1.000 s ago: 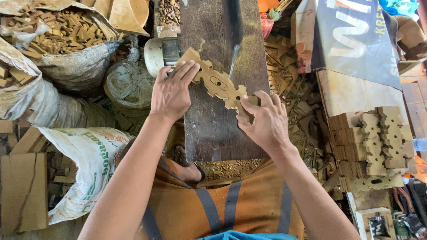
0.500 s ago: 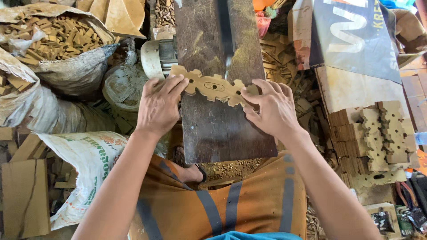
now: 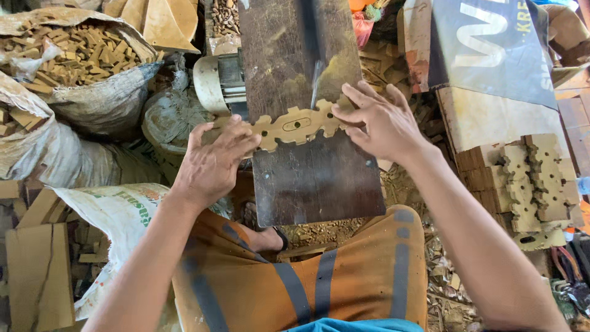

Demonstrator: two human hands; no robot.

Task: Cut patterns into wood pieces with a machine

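A pale wooden strip with scalloped, notched edges [image 3: 295, 125] lies across a dark, worn saw table [image 3: 307, 172]. My left hand [image 3: 212, 163] presses down on the strip's left end, off the table's left edge. My right hand [image 3: 381, 120] holds the right end, fingers spread over it. A thin upright saw blade [image 3: 314, 83] meets the strip's far edge near its middle. A grey electric motor [image 3: 218, 83] sits just left of the table, behind my left hand.
Sacks of small wood offcuts [image 3: 67, 55] stand at the left. A white woven sack [image 3: 104, 215] lies by my left knee. A stack of cut scalloped pieces [image 3: 528, 178] rests at the right, beside a dark blue board [image 3: 491, 49]. Sawdust and scraps cover the floor.
The strip has turned from slanting down to the right to slanting up to the right. My left hand dropped lower and my right hand rose toward the blade.
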